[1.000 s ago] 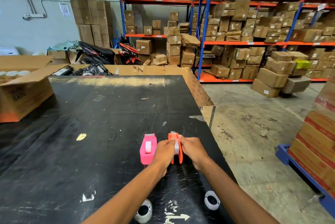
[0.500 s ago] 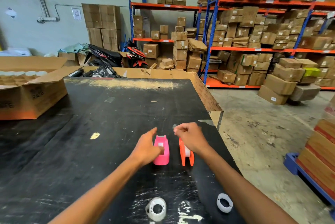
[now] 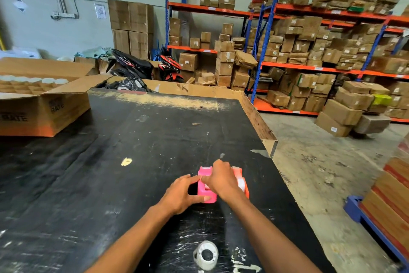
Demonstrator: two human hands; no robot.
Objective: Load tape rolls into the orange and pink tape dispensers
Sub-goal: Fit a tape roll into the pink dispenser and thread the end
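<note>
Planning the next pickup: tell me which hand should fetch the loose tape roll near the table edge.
Left, probably. The tape roll lies closer to the left forearm, and the left hand only steadies the pink dispenser, while the right hand works on top.

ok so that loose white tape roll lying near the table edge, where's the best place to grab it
Probably the outer rim of the white tape roll, pinched across from above. It appears to lie flat on the black table, core hole facing up, nothing crowding its sides.
</note>
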